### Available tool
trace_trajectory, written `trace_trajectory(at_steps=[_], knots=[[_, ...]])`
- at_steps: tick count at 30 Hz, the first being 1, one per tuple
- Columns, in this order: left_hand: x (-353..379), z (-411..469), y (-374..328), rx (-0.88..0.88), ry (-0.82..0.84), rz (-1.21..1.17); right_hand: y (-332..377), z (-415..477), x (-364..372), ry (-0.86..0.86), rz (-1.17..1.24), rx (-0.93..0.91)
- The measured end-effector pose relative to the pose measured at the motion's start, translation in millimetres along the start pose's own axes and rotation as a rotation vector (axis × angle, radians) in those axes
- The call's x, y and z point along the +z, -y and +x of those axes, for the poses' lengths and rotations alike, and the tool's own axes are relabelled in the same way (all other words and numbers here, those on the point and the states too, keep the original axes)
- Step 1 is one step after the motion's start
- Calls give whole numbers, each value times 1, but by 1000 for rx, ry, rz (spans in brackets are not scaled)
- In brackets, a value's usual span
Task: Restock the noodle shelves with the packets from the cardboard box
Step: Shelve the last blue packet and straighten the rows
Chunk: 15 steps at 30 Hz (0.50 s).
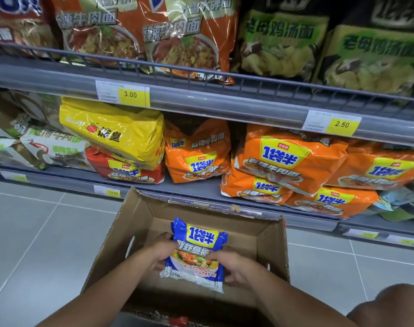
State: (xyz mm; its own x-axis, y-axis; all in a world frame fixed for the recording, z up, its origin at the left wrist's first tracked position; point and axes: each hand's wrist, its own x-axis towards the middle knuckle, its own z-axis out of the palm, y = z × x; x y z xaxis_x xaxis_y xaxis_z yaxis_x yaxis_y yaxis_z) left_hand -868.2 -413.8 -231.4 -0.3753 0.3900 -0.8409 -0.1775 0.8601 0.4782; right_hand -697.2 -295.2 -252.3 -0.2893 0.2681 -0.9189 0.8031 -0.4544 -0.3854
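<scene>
A blue noodle packet [197,246] is held over the open cardboard box [272,251] on the floor. My left hand [160,252] grips its left edge and my right hand [233,265] grips its lower right side. The box floor around the packet looks bare. Just beyond the box runs the low shelf [201,188], stacked with orange multipacks [293,156], a red multipack [128,171] and a yellow multipack [116,131].
The upper shelf [201,95] carries orange and green noodle bags behind a wire rail, with yellow price tags 3.00 [130,94] and 2.50 [341,124]. Grey floor tiles lie left and right of the box. My knee [390,305] shows at bottom right.
</scene>
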Motion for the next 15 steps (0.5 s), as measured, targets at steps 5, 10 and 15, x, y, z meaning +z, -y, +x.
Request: trace_trajectory(at_steps=[5, 10, 15], knots=[[-7, -8, -10, 75, -73, -62, 10, -21, -7, 40, 45, -24], [-21, -37, -18, 149, -49, -210, 20, -48, -19, 41, 64, -136], [-35, -74, -32, 301, -1, -255, 30, -86, -37, 46, 89, -277]])
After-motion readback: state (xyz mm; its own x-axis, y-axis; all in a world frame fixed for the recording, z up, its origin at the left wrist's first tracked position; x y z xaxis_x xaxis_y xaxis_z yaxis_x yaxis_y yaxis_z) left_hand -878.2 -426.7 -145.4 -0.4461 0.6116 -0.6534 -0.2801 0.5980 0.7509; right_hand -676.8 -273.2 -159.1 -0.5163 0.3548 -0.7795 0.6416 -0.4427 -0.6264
